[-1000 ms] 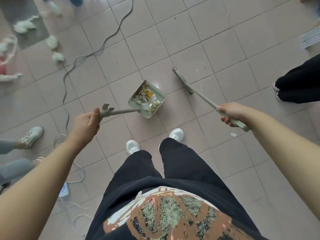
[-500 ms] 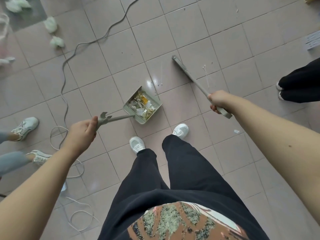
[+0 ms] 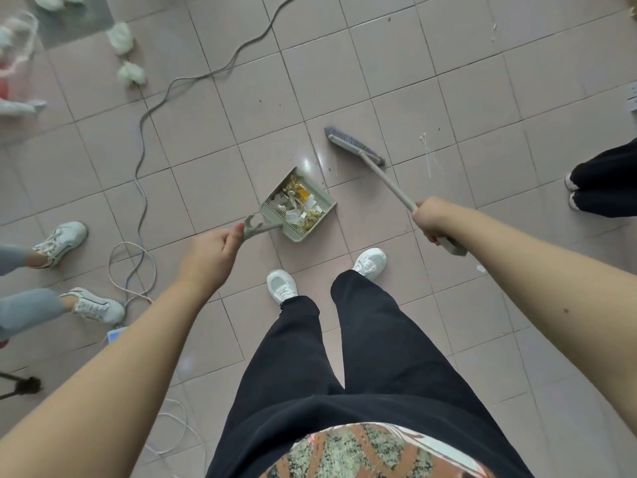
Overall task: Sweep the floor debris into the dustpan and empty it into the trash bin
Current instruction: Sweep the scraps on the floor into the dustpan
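Left hand (image 3: pixel 210 257) is wrapped shut around the top of the dustpan (image 3: pixel 298 205) handle; the pan sits just ahead of the white shoes (image 3: pixel 282 286), already loaded with paper scraps and yellow bits, its open mouth facing away and to the right; right hand (image 3: pixel 431 217) is closed tight on the broom (image 3: pixel 358 150) shaft, the stick running up and to the left from the fist to the grey bristle head, which lies just beyond the pan's mouth, apart from it; so the head's long axis roughly faces the pan's lip, and I'd say a short pull back toward the feet comes next; thin white ties (image 3: pixel 427 157) lie to the right of the bristles, nearer the right hand; no trash bin in view.
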